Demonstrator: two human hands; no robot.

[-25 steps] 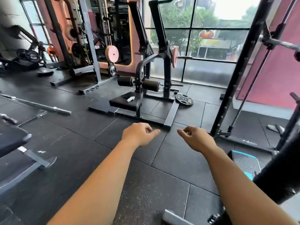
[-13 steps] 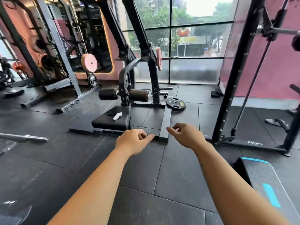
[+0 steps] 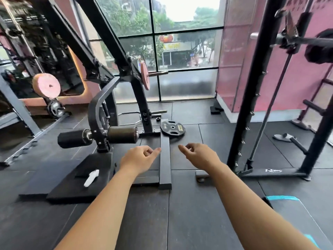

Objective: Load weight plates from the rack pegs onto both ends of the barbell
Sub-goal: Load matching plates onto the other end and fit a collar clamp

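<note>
Still walking: the person is closing on the leg machine (image 3: 100, 112), which is filling far more of the view than a second ago. The long bar that was lying on the floor to the left is no longer showing.

Left hand (image 3: 139, 160) and right hand (image 3: 200, 156) are hanging out in front as before. Each is loosely curled with the forefinger part-straight, and both are holding nothing.

Black plate (image 3: 172, 127) is lying flat on the floor just beyond the hands, its edge against the machine's floor rail (image 3: 164, 159). It is sitting much nearer than before, roughly in line with the gap between the hands. Near pink plate (image 3: 145, 75) is hanging on the machine's side peg. Far pink plate (image 3: 46, 85) is standing well off to the left.

Barbell (image 3: 306, 40) is resting high in the rack (image 3: 252, 87) on the right, its bare chrome end sticking out past the upright. A dark round shape is sitting further along it; cannot tell whether that is a plate. Rack pegs (image 3: 314, 105) low on the right are showing no plates.

Judgement: loading at this end is not yet begun. The approach is looking aimed at the black plate, though the near pink plate on its peg may equally be the target. Either is calling for a two-handed lift, then a turn right to the bar.
</note>
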